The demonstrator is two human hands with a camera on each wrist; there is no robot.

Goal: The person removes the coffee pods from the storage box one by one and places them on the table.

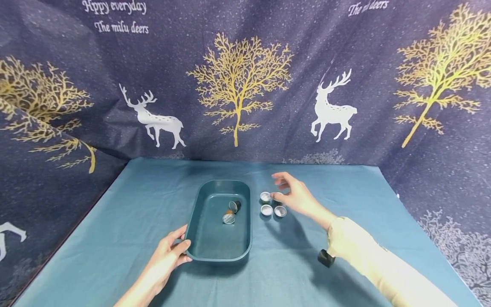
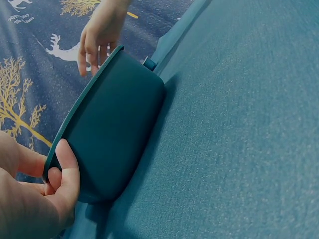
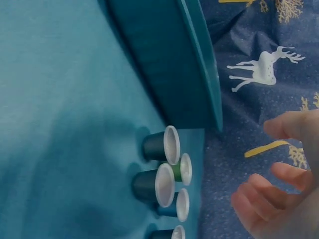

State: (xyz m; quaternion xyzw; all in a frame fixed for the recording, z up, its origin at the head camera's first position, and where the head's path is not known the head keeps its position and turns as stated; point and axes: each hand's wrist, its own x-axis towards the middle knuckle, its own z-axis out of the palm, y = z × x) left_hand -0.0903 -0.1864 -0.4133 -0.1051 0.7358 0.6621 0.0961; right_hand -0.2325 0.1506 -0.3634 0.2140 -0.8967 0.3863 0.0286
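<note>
A dark teal tray [image 1: 205, 238] stands on the cloth, and my left hand [image 1: 167, 253] grips its near left corner, thumb and fingers on the rim. Inside lie a coffee capsule with a brown side [image 1: 229, 218] and a dark capsule [image 1: 234, 207], both tipped over. To the tray's right, several foil-topped coffee capsules [image 1: 280, 211] stand upright in a cluster. In the right wrist view a green capsule [image 3: 177, 171] and a blue capsule [image 3: 179, 206] show among darker ones. My right hand [image 1: 296, 197] hovers above this cluster, fingers loosely bent and apart, holding nothing; it partly hides one capsule.
A teal cloth [image 1: 115, 226] covers the table. Behind it hangs a dark blue curtain [image 1: 268, 123] printed with deer and trees. A small black object [image 1: 326, 258] shows beneath the right sleeve cuff.
</note>
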